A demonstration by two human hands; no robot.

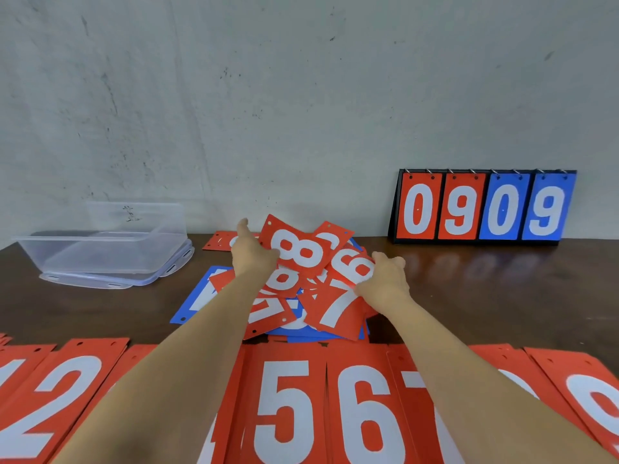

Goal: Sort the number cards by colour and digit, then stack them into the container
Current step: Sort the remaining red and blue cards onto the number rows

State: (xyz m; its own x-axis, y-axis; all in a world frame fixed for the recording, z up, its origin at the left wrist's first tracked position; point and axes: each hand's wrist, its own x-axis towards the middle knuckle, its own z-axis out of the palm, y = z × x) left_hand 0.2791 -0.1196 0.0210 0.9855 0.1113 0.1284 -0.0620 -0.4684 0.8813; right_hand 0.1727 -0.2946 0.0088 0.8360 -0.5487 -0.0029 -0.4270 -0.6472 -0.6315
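A loose heap of red and blue number cards (321, 296) lies mid-table. My left hand (253, 254) holds a red 8 card (298, 251) tilted up above the heap, thumb on its left edge. My right hand (385, 279) grips the right side of the heap, at a red card with a 6 or 9 (355, 266) over a red 7 card (338, 309). Along the near edge lie sorted red piles: 2 (60, 396), 5 (284, 410), 6 (365, 413), a partly hidden 7 (412, 376). The clear plastic container (104, 242) stands at the far left.
A flip scoreboard (482, 205) showing 0 9 0 9 stands against the wall at the back right. A single red card (219, 241) lies behind the heap. The container's lid (110, 279) sits under it. Dark bare table (485, 296) stretches to the right.
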